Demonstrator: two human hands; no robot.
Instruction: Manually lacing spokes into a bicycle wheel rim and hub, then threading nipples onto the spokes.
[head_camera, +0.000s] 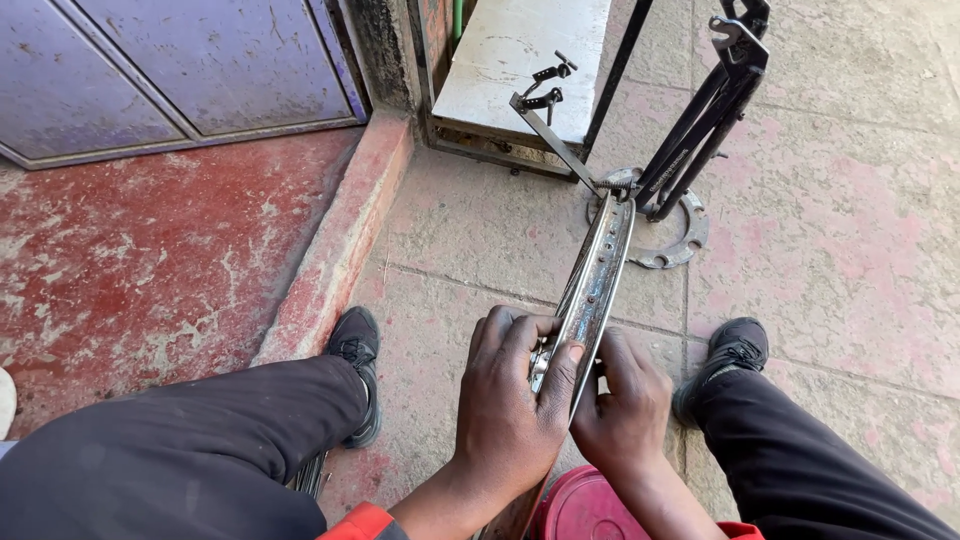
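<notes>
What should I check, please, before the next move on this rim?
1. Left hand on the rim: ok, fingers and thumb wrap its near end.
2. Right hand on the rim: ok, it grips from the other side, beside the left.
3. Rim's far end steady: ok, it sits at the base of the black stand.
4. Stand's footing: cannot tell, the ring plate lies flat but its fixing is unclear.
5. Feet clear: ok, both shoes sit to either side of the rim.
6. Red tub under the hands: cannot tell, mostly hidden.
</notes>
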